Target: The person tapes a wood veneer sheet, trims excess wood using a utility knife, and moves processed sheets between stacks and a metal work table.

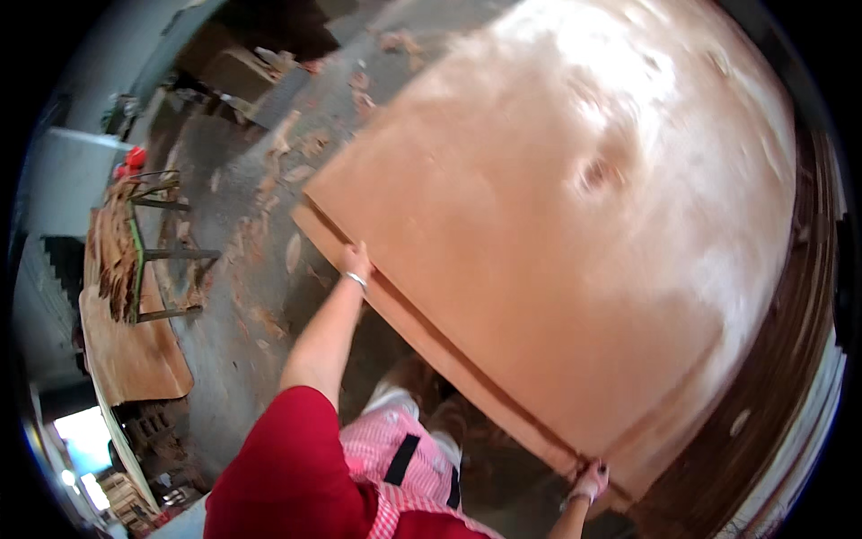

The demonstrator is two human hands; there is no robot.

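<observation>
A large reddish-brown sheet of wood veneer [503, 251] fills the middle and right, its surface wavy and shiny at the far end. Under it lies another sheet [440, 359], whose rim shows as a strip along the near edge. My left hand [357, 260], with a bracelet at the wrist, is closed on the near edge of the upper sheet, left of its middle. Farther right, my right hand [589, 481] grips the same edge close to the near right corner. Fingers of both hands are partly hidden by the sheet.
A green-framed rack [139, 260] with torn veneer strips stands at left, a red object [135, 157] behind it. Below it leans a pale wooden board [139, 355]. Veneer scraps [292, 251] litter the grey floor. Dark stacked layers [763, 422] run along the right.
</observation>
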